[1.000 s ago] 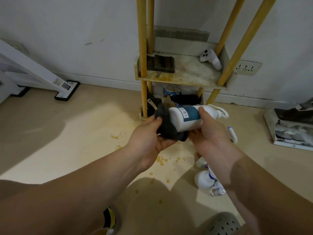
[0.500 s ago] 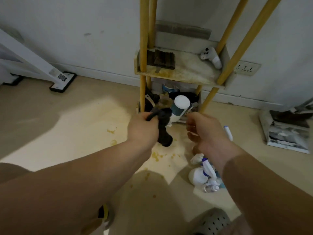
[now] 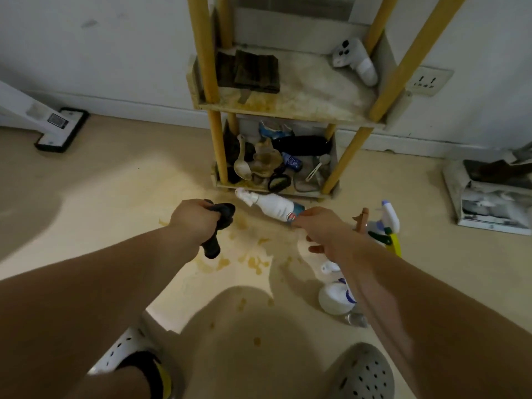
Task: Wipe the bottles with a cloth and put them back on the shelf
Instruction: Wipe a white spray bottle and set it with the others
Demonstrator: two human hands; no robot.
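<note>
One white spray bottle lies low at the foot of the shelf, right hand gripping its base; left hand clutches the dark cloth. Put-back step, probably; next: lift it onto a tier

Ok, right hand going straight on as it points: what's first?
The right hand holds the white spray bottle in that line; beyond it, probably the front edge of the bottom shelf, depth unclear.

Left hand grips dark cloth, 1 end hanging below the fist. Right hand pinches base of white spray bottle, which is tipped sideways with its nozzle toward the shelf foot. Other bottles on stained floor beside right forearm.
</note>
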